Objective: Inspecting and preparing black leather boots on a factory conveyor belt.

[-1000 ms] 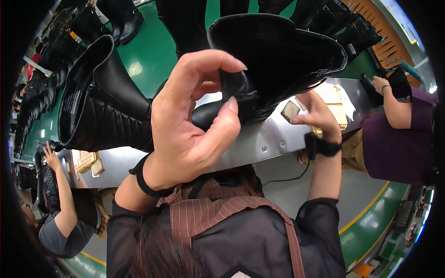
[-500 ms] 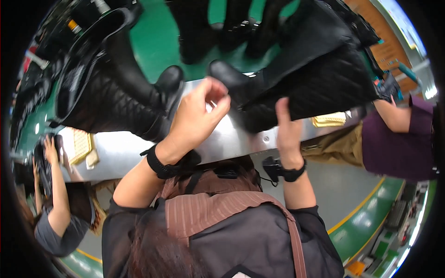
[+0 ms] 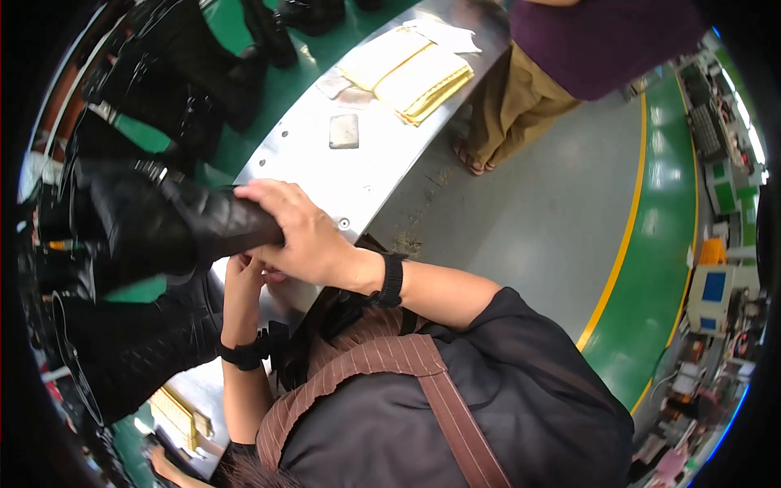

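Observation:
My right hand (image 3: 305,232) is wrapped round the toe end of a tall black boot (image 3: 163,220), which is lifted and points away to the left. Just below the boot's toe is my left hand (image 3: 242,285), fingers curled up against the boot and the right hand; whatever they pinch is hidden. A second tall black boot (image 3: 130,346), with a quilted-looking shaft, is beside my left wrist, its wide opening turned left. Black bands are round both my wrists.
A metal bench (image 3: 301,175) curves past me, bearing yellow sheets (image 3: 423,73), a small grey block (image 3: 343,131) and a yellow pad (image 3: 175,415). More black boots (image 3: 187,57) stand beyond it over green. A person in purple (image 3: 602,41) stands at the far right.
My view has swung to the right. My right hand, open beside the boot before, now grips its toe. My left hand has come in under the boot, close to the right hand.

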`<state>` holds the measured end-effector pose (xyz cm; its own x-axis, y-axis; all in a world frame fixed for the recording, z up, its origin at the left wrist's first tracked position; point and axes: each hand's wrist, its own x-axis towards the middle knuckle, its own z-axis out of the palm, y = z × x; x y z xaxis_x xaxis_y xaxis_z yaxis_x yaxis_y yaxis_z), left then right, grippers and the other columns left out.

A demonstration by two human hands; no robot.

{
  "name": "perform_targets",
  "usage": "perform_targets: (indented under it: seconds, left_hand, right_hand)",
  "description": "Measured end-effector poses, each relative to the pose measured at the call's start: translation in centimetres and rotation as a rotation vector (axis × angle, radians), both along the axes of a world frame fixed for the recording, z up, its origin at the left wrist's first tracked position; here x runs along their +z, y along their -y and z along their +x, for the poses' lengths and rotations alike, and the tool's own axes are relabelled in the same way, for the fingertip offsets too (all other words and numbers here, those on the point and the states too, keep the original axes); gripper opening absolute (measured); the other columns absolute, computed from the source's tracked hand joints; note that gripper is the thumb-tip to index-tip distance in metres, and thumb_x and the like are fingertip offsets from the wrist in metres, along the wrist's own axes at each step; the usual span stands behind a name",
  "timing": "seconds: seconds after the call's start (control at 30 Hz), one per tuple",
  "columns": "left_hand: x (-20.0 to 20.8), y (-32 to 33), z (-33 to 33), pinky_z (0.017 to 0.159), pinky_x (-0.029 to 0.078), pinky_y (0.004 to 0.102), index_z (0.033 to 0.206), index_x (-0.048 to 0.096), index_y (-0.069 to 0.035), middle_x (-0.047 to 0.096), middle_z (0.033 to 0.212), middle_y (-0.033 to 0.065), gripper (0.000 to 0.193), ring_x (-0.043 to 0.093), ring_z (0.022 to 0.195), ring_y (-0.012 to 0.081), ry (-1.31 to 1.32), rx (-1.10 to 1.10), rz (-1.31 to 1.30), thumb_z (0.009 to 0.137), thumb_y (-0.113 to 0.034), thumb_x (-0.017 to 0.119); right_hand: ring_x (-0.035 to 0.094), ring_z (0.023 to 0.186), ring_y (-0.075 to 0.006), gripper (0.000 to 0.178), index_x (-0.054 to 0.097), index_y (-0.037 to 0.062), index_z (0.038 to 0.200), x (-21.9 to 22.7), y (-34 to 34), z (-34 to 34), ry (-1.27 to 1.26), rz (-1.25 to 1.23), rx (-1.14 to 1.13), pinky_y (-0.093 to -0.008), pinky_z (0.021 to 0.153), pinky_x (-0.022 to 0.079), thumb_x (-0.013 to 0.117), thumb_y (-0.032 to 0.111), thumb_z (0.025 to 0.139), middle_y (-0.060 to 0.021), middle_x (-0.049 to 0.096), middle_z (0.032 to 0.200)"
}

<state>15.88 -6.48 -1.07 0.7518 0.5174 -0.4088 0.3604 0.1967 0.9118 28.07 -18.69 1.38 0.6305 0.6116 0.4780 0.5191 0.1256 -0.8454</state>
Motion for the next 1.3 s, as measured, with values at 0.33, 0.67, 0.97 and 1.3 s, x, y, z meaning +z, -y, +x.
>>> perform_targets:
  seconds: [0.33, 0.67, 0.97, 1.3]
  left_hand:
    - [0.8, -0.4, 0.8, 0.054, 0.042, 0.0243, 0.083, 0.057, -0.005, 0.058, 0.069, 0.0038, 0.025, 0.053, 0.058, 0.012, -0.101, -0.089, 0.037, 0.098, -0.025, 0.052]
    - [-0.3, -0.5, -0.1, 0.055, 0.042, 0.0262, 0.067, 0.054, -0.005, 0.058, 0.065, 0.0096, 0.03, 0.055, 0.058, 0.017, -0.106, -0.014, 0.13, 0.092, -0.021, 0.05]
    - [-1.7, -1.9, -1.1, 0.056, 0.043, 0.0262, 0.07, 0.058, -0.002, 0.06, 0.067, 0.009, 0.028, 0.057, 0.061, 0.0165, -0.205, 0.099, -0.06, 0.092, -0.017, 0.051]
    - [-2.3, -1.7, -0.4, 0.056, 0.043, 0.026, 0.071, 0.06, -0.001, 0.061, 0.067, 0.0081, 0.028, 0.057, 0.061, 0.0156, -0.279, 0.199, -0.155, 0.093, -0.017, 0.052]
  right_hand:
    - [0.053, 0.062, -0.0199, 0.008, 0.063, 0.0086, 0.081, -7.1, 12.9, 3.7, 0.093, 0.178, -0.341, -0.0315, 0.062, 0.044, 0.07, 0.009, 0.079, -0.0033, 0.059, 0.071]
    - [0.064, 0.101, -0.0345, 0.035, 0.065, 0.0084, 0.11, -29.0, 14.5, 17.5, -0.466, -0.709, -0.493, -0.0409, 0.089, 0.051, 0.067, 0.027, 0.081, -0.015, 0.067, 0.109]
    - [0.058, 0.11, -0.0327, 0.045, 0.055, 0.0097, 0.128, -36.4, 4.9, 32.4, -0.263, -0.997, -0.567, -0.0414, 0.095, 0.046, 0.06, 0.028, 0.087, -0.0152, 0.061, 0.123]
    - [0.049, 0.123, -0.0299, 0.045, 0.05, 0.0096, 0.135, -43.6, 5.1, 29.9, -0.249, -1.091, -0.494, -0.0421, 0.103, 0.038, 0.052, 0.028, 0.094, -0.0139, 0.054, 0.133]
